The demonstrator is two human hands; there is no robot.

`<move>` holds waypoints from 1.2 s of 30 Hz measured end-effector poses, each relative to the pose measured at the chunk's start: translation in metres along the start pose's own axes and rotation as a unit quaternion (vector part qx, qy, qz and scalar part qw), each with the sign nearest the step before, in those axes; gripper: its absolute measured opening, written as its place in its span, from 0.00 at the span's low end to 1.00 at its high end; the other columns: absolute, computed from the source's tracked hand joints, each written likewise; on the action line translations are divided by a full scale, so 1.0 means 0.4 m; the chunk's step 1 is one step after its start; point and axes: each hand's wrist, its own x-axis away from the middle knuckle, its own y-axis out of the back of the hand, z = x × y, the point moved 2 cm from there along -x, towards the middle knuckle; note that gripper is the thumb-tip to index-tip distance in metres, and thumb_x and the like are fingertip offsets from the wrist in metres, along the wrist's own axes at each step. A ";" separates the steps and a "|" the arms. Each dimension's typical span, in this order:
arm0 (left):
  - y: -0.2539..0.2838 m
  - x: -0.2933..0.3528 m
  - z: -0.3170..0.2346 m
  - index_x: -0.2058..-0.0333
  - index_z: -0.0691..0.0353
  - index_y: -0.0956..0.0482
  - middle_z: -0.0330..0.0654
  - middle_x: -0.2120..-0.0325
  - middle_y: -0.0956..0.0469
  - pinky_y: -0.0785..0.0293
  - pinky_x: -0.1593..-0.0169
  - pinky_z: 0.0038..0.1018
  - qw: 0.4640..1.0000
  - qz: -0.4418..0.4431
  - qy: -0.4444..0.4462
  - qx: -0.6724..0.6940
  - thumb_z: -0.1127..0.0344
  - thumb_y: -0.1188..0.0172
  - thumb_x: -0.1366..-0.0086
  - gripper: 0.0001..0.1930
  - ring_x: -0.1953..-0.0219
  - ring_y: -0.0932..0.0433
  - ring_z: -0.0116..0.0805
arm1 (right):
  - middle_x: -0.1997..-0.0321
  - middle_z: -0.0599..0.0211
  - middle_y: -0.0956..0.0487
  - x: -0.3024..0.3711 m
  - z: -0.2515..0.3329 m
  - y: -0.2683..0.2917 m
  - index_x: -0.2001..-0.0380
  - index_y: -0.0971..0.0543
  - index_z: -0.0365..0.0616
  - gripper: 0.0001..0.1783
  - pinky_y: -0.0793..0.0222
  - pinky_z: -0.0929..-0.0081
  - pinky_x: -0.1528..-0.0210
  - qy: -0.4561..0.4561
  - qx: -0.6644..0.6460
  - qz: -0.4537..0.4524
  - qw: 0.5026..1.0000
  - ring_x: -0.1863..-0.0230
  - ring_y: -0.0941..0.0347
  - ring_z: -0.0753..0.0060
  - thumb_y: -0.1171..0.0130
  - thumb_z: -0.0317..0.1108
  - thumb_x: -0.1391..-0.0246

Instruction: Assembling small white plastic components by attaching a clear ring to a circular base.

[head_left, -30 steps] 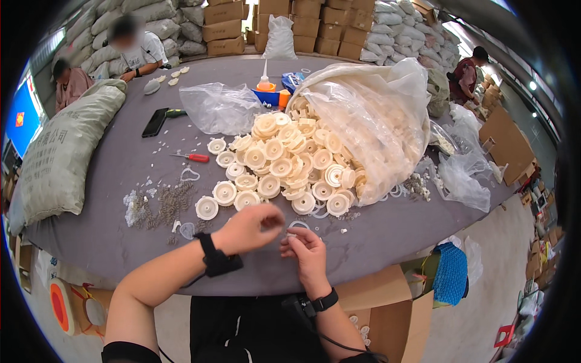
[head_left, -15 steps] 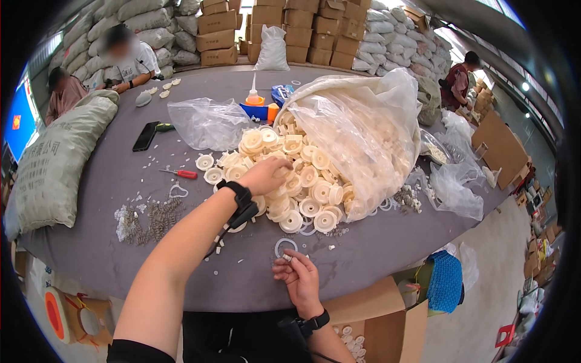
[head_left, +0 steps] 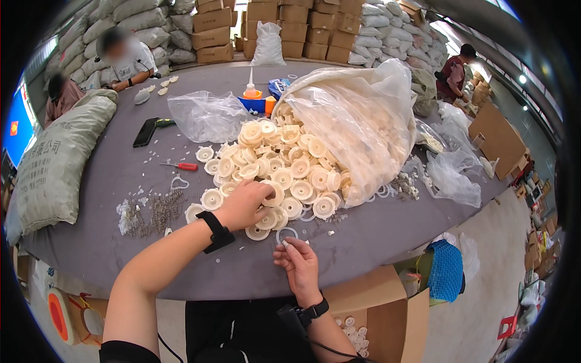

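My left hand (head_left: 245, 202) reaches over the near edge of a heap of cream plastic wheel-shaped parts (head_left: 282, 176). Its fingers curl closed around the rim of one cream plastic wheel (head_left: 273, 192). Closer to the table's front edge, my right hand (head_left: 298, 266) is pinched on a small white plastic piece (head_left: 285, 243), most of it hidden by the fingertips. A clear plastic ring (head_left: 289, 229) sits right beside those fingertips; whether they touch it I cannot tell. The heap spills out of a large translucent bag (head_left: 357, 121).
Springs (head_left: 163, 209), a red-handled screwdriver (head_left: 181, 166) and a phone (head_left: 144, 133) lie to the left. A glue bottle (head_left: 251, 91) stands behind the heap. Below the table edge is an open carton (head_left: 387, 327) with white parts. Other people work at the far left and far right.
My left hand has drawn back from the heap's middle to its near-left edge, and several wheels there have shifted toward me. The right hand keeps its pinch in nearly the same place.
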 end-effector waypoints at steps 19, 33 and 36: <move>-0.001 0.049 -0.082 0.76 0.60 0.29 0.42 0.73 0.29 0.33 0.60 0.34 0.987 -0.152 0.014 0.059 0.71 0.38 0.53 0.07 0.65 0.30 0.42 | 0.61 0.54 0.22 0.039 0.023 -0.031 0.58 0.27 0.36 0.11 0.25 0.73 0.61 0.061 0.022 0.014 0.998 0.62 0.22 0.65 0.48 0.25 0.44; 0.025 0.271 -0.170 0.71 0.68 0.25 0.42 0.64 0.23 0.27 0.60 0.21 0.879 -0.136 0.179 0.421 0.75 0.39 0.46 0.05 0.66 0.24 0.23 | 0.66 0.54 0.21 0.073 -0.006 -0.107 0.61 0.27 0.33 0.08 0.24 0.74 0.65 0.076 0.112 0.020 0.991 0.67 0.21 0.65 0.47 0.22 0.46; 0.024 0.294 -0.163 0.70 0.67 0.25 0.41 0.65 0.23 0.27 0.61 0.21 0.882 -0.147 0.164 0.417 0.74 0.38 0.46 0.06 0.66 0.24 0.23 | 0.63 0.58 0.22 0.082 -0.007 -0.106 0.61 0.28 0.34 0.10 0.26 0.78 0.62 0.057 0.232 -0.001 0.971 0.63 0.23 0.70 0.45 0.21 0.48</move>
